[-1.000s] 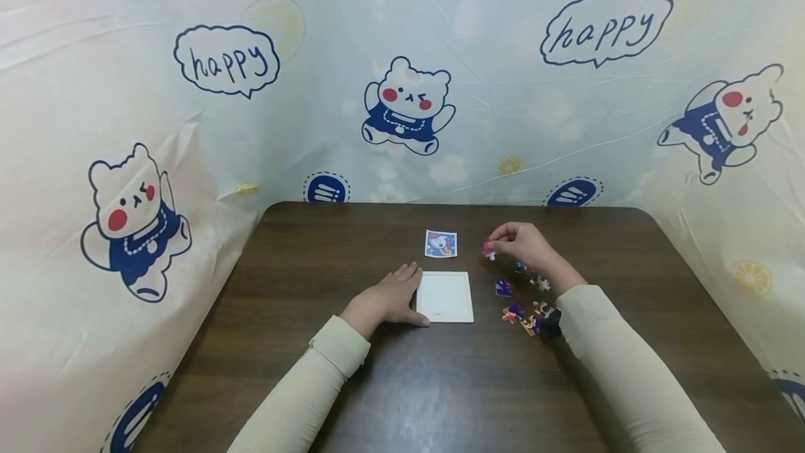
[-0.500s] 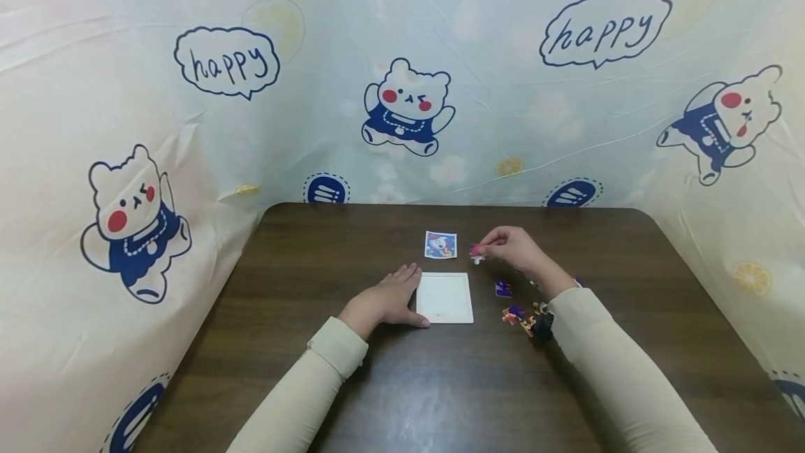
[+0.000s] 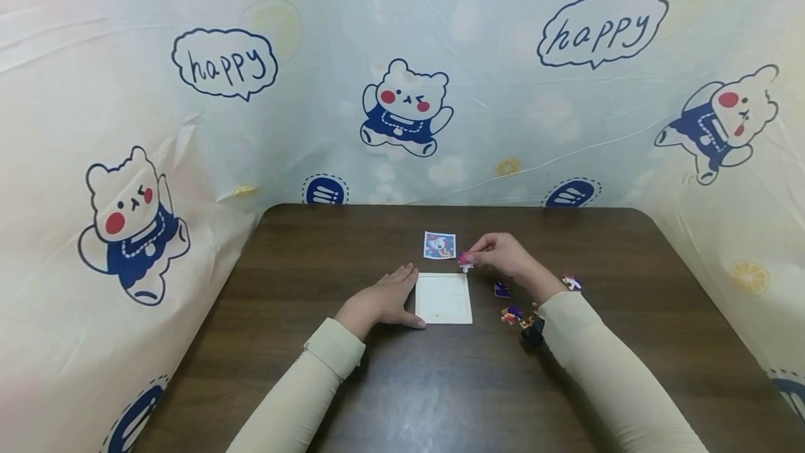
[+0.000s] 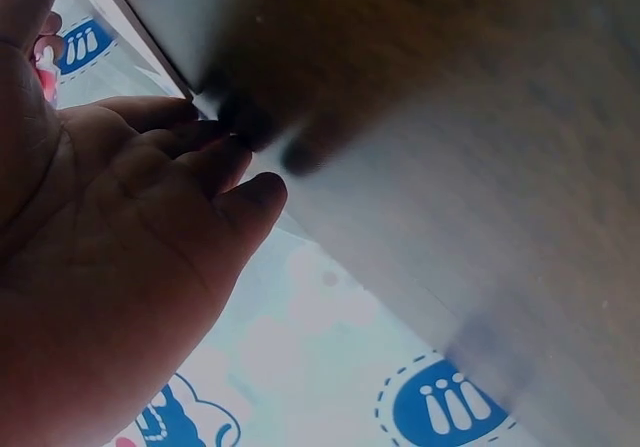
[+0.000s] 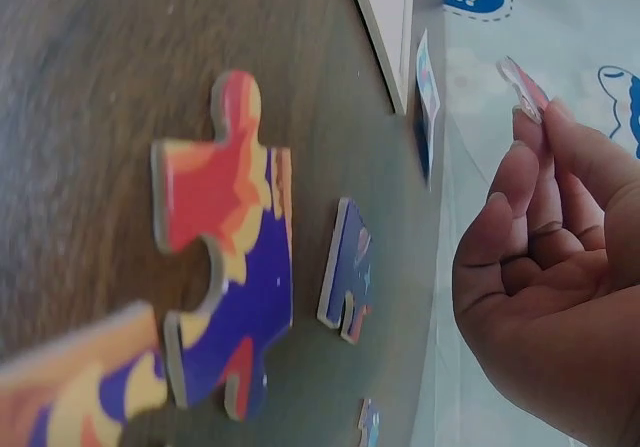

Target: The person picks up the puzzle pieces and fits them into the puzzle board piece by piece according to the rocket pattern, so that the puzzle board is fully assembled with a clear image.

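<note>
My right hand pinches a pink and white jigsaw piece between thumb and forefinger, just beyond the top right corner of a white puzzle tray. In the right wrist view that piece is raised at the fingertips, seen nearly edge-on. My left hand lies with fingers spread along the tray's left edge, its thumb by the lower left corner. The left wrist view shows the palm and fingertips at the table. Behind the tray lies a small picture card with a white cartoon figure.
Several loose jigsaw pieces lie right of the tray: a purple one, an orange and purple one, and another beyond the right wrist. The right forearm hides some. A printed curtain borders the brown table.
My right hand has carried the pink piece leftward and slightly nearer, from right of the card to the tray's far right corner. The left hand stays at the tray's edge.
</note>
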Action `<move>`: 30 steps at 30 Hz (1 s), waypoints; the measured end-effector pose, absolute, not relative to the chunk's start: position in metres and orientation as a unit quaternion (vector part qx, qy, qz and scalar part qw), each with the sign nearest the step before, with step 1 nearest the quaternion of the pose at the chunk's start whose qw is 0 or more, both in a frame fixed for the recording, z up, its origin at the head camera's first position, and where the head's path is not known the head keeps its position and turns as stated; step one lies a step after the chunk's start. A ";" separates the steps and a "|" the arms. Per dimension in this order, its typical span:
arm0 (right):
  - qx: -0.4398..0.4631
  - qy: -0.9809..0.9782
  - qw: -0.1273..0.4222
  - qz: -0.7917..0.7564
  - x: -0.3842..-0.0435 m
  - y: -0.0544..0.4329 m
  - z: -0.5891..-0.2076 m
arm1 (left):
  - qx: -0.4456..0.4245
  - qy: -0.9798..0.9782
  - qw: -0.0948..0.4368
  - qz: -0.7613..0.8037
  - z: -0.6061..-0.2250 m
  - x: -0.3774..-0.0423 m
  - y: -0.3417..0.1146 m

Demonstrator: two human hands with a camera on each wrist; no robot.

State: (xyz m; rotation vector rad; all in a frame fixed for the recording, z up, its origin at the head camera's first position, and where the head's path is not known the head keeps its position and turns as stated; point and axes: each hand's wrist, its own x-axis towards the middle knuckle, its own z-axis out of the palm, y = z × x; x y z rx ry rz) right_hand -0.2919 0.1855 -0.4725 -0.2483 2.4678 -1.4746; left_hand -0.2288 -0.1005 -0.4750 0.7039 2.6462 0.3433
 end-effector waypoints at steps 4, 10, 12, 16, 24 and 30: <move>-0.087 0.840 0.133 -0.519 -0.291 0.180 -0.476 | 0.256 0.940 0.189 0.124 -0.475 -0.229 -0.101; -0.092 0.838 0.140 -0.519 -0.290 0.169 -0.480 | 0.248 0.941 0.198 0.119 -0.479 -0.230 -0.102; -0.094 0.837 0.146 -0.518 -0.289 0.165 -0.482 | 0.246 0.941 0.201 0.120 -0.480 -0.231 -0.103; -0.097 0.835 0.154 -0.520 -0.288 0.158 -0.484 | 0.245 0.939 0.204 0.127 -0.480 -0.231 -0.103; -0.089 0.836 0.164 -0.516 -0.288 0.146 -0.488 | 0.241 0.938 0.214 0.125 -0.475 -0.230 -0.102; -0.091 0.846 0.156 -0.501 -0.286 0.136 -0.489 | 0.238 0.939 0.215 0.124 -0.476 -0.229 -0.101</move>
